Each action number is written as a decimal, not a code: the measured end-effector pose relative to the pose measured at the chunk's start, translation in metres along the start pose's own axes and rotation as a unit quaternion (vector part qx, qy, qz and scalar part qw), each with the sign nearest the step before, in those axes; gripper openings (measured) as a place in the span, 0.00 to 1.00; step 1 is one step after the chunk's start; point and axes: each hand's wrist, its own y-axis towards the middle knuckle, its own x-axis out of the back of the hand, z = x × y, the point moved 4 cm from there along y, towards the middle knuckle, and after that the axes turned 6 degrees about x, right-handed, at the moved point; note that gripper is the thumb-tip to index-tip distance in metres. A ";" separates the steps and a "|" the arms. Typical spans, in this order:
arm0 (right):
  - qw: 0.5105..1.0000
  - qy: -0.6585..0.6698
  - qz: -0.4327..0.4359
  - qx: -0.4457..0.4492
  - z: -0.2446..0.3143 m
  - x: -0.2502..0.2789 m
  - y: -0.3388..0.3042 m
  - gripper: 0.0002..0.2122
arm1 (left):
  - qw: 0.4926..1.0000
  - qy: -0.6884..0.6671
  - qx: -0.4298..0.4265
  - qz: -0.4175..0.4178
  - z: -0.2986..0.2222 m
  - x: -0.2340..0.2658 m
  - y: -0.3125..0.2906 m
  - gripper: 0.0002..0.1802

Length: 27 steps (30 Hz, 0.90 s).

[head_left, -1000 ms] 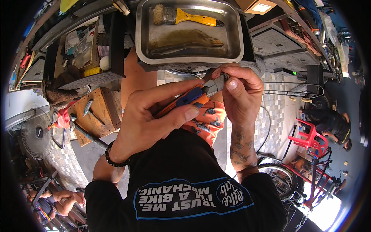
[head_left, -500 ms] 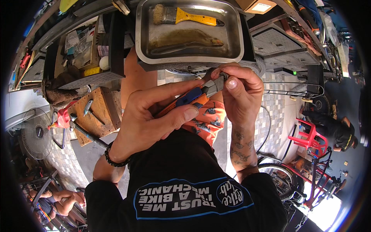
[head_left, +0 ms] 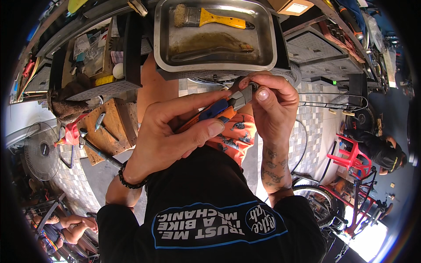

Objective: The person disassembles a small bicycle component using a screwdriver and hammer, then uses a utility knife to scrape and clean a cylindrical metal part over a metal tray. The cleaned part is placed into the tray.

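Note:
My left hand [head_left: 169,127] is closed around what look like pliers [head_left: 215,110], with orange and blue grips and a grey metal head. Index finger and thumb press the grips from opposite sides. The metal head points up and right, reaching the fingertips of my right hand [head_left: 276,103]. Between the right thumb and fingers is a small dark piece [head_left: 255,86], mostly covered and too small to name. It meets the tip of the metal head. Both hands are in front of my body, just below the metal tray [head_left: 215,68].
In the tray lie a yellow-handled paintbrush [head_left: 219,19] and a darker brush [head_left: 215,53] in brownish liquid. An open drawer [head_left: 94,61] of parts is at left, above a wooden block [head_left: 109,127] with a hammer-like tool. A fan [head_left: 42,150], a red chair [head_left: 351,155] and bicycles [head_left: 315,204] stand around.
My hands and the tool hold almost the same pose. At the far right, the bending person has shifted slightly.

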 end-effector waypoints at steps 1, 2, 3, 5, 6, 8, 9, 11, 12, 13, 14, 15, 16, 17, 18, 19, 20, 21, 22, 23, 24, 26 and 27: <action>1.000 -0.001 0.000 0.002 0.000 0.000 0.000 0.10 | 1.000 0.002 0.000 0.001 0.000 0.000 0.000 0.25; 1.000 -0.002 -0.001 0.004 0.000 0.000 0.000 0.10 | 1.000 0.003 0.004 -0.001 0.000 0.000 0.000 0.25; 1.000 -0.004 -0.001 0.005 0.000 0.000 0.000 0.10 | 1.000 0.003 0.008 -0.002 0.000 0.000 0.000 0.25; 1.000 -0.003 0.000 0.003 -0.001 0.000 0.000 0.10 | 1.000 0.004 0.013 -0.004 0.000 0.000 -0.001 0.25; 1.000 0.002 0.000 0.003 -0.001 0.000 0.000 0.10 | 1.000 0.005 0.013 -0.004 0.000 0.000 -0.001 0.25; 1.000 -0.002 0.001 0.004 0.000 0.000 0.000 0.09 | 1.000 0.004 0.016 -0.002 0.000 0.001 -0.001 0.25; 1.000 -0.002 0.001 0.006 0.000 0.000 0.000 0.09 | 1.000 0.002 0.018 0.001 -0.001 0.001 -0.001 0.25; 1.000 -0.008 0.002 0.001 0.000 0.000 0.000 0.09 | 1.000 0.002 0.027 0.009 -0.001 0.002 -0.001 0.25; 1.000 -0.007 0.004 0.000 0.001 -0.001 -0.001 0.09 | 0.999 0.004 0.034 0.015 -0.001 0.003 -0.001 0.25; 1.000 -0.014 0.001 -0.002 0.001 -0.001 -0.001 0.09 | 0.999 0.002 0.041 0.017 -0.001 0.004 -0.001 0.25; 1.000 -0.018 0.000 -0.002 0.002 -0.001 -0.001 0.09 | 0.999 -0.002 0.040 0.020 -0.002 0.004 -0.001 0.25; 1.000 -0.022 -0.001 -0.002 0.002 -0.001 -0.001 0.09 | 0.999 -0.010 0.039 0.018 -0.002 0.004 0.000 0.25; 1.000 -0.029 -0.004 -0.001 0.003 -0.002 -0.001 0.09 | 0.999 -0.017 0.043 0.017 -0.001 0.004 0.000 0.24; 0.999 -0.036 -0.007 -0.001 0.003 -0.002 -0.002 0.09 | 0.999 -0.023 0.042 0.015 -0.001 0.004 0.000 0.24; 0.999 -0.043 -0.011 0.000 0.003 -0.003 -0.003 0.09 | 0.998 -0.030 0.046 0.013 0.000 0.003 0.000 0.24; 0.999 -0.052 -0.012 0.008 0.003 -0.004 -0.003 0.09 | 0.998 -0.041 0.043 0.013 0.000 0.003 0.001 0.24; 0.998 -0.062 -0.012 0.016 0.003 -0.005 -0.003 0.08 | 0.998 -0.034 0.043 0.011 0.001 0.003 0.001 0.24; 0.997 -0.071 -0.013 0.024 0.003 -0.006 -0.003 0.08 | 0.999 -0.031 0.035 0.012 0.000 0.002 0.002 0.24; 0.996 -0.075 -0.023 0.029 0.002 -0.007 -0.003 0.08 | 0.999 -0.029 0.028 0.012 0.000 0.002 0.003 0.24; 0.996 -0.078 -0.034 0.034 0.001 -0.008 -0.004 0.08 | 0.999 -0.023 0.026 0.004 0.000 0.002 0.003 0.24; 0.995 -0.083 -0.043 0.040 0.000 -0.009 -0.004 0.08 | 1.000 -0.017 0.024 -0.003 -0.001 0.002 0.003 0.24; 0.990 -0.113 -0.052 0.064 -0.001 -0.012 -0.003 0.09 | 1.000 -0.006 0.025 -0.016 -0.001 0.001 0.002 0.24; 0.987 -0.133 -0.057 0.076 0.000 -0.013 -0.003 0.09 | 0.999 -0.001 0.029 -0.022 -0.001 0.001 0.001 0.25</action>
